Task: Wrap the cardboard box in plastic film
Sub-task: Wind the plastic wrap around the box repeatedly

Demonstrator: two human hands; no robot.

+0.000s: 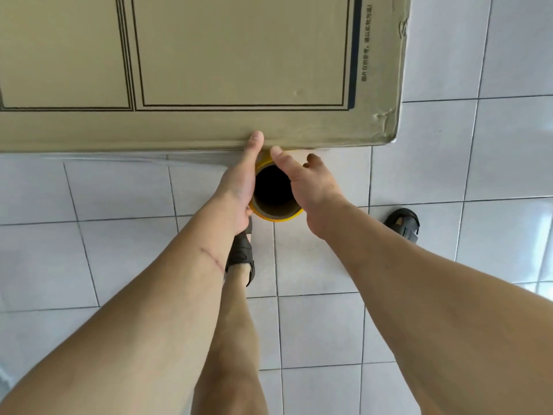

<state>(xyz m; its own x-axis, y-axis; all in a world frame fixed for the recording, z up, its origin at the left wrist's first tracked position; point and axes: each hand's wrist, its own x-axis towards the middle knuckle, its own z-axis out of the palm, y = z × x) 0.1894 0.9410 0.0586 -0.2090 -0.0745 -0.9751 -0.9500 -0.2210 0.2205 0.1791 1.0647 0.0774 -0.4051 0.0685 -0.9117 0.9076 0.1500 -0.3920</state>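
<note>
Head view, mid-frame: both hands, left hand [239,187] and right hand [311,187], curled round a yellow-rimmed film roll [276,212], held upright just below the near edge of the cardboard box [209,70] filling the upper frame, over pale floor tiles [493,160].

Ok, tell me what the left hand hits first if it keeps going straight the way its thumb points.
The cardboard box: the left hand points its thumb at the box's near edge, seemingly touching it already.

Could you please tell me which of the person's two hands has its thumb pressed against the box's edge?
The left hand: its thumb lies on the cardboard box, while the right hand stays on the film roll.
</note>
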